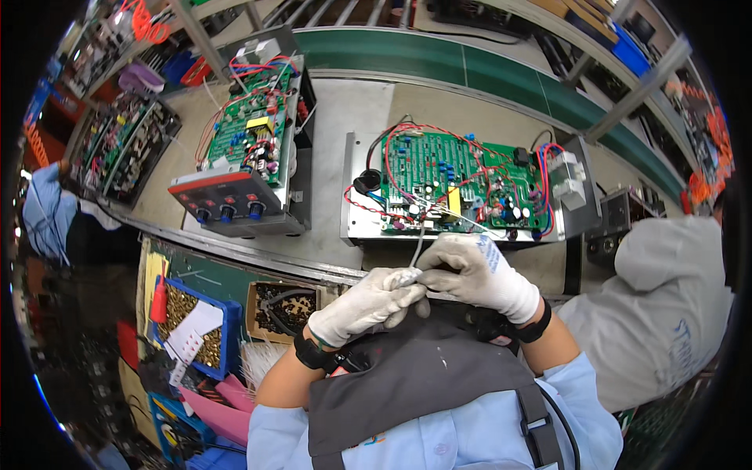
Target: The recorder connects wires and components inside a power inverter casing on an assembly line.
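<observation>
My left hand point(366, 305) and my right hand point(476, 274), both in white gloves, meet just in front of the bench edge. Their fingers are closed together in a pinch around a thin grey-white cable point(418, 244). The cable runs up from my fingertips to a green circuit board point(423, 168) full of components and red wires. This board lies on a metal chassis point(355, 223) right beyond my hands. The cable's end is hidden between the gloved fingers.
To the left stands another open unit with a control panel point(227, 202) bearing knobs. Nearer sit a blue bin point(233, 337) of brass-coloured parts and a box of dark screws with pliers point(276, 312). A co-worker's grey sleeve point(650, 313) is close on my right. Behind runs a green conveyor point(407, 59).
</observation>
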A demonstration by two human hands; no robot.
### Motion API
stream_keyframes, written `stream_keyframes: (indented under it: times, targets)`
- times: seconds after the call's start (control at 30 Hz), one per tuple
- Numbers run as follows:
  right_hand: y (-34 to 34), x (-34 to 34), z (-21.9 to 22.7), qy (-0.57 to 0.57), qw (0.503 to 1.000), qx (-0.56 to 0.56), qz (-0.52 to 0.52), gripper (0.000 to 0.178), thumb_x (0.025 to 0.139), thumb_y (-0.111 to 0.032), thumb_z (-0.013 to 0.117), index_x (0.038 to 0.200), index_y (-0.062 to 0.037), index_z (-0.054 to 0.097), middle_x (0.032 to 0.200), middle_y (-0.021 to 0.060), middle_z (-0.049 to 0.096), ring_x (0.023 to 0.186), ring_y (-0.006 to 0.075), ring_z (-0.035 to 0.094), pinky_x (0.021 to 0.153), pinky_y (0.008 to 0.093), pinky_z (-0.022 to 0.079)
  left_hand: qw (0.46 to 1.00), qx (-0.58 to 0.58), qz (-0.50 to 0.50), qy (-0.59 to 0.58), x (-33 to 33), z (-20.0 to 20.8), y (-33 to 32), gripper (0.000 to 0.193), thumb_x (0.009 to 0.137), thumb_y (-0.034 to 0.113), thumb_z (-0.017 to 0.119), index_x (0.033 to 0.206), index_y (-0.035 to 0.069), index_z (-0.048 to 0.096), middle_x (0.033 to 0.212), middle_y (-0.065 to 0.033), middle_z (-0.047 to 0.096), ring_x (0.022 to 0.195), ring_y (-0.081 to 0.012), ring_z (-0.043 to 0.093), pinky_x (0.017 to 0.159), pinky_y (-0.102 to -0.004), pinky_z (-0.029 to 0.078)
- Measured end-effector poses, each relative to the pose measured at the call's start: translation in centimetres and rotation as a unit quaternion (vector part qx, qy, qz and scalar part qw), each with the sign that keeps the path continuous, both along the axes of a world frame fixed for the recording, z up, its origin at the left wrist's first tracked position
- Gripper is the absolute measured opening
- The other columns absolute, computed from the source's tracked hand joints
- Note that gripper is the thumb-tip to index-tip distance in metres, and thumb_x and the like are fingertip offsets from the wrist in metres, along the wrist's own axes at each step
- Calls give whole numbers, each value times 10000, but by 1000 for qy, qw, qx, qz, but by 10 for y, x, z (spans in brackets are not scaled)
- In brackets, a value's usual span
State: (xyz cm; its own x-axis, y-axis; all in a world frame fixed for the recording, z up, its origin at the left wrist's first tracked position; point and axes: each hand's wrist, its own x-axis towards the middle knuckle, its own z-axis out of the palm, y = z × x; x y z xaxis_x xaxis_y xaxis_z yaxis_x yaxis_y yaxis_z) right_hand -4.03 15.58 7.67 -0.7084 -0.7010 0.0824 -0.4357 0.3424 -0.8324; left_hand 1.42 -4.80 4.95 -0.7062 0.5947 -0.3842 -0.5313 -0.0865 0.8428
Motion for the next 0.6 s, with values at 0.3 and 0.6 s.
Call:
stream_keyframes:
  times: [0.3, 0.6]
  targets:
    - [-8, -25, 18, 53, 995, -71, -38, 84, 739, 2, 655, 820, -13, 636, 807, 60, 619, 721, 135, 581, 636, 278, 470, 947, -70, 309, 59, -1, -1, -46, 282, 914, 92, 577, 1187, 29, 611, 734, 74, 543, 510, 21, 403, 441, -147, 317]
    - [-89, -55, 9, 262, 951, 122, -106, 600, 702, -270, 775, 1175, 15, 540, 940, 191, 646, 895, 339, 626, 882, 436, 439, 911, -69, 398, 87, -31, -38, -80, 233, 952, 172, 583, 1120, 15, 622, 822, -78, 701, 408, -12, 441, 357, -183, 333]
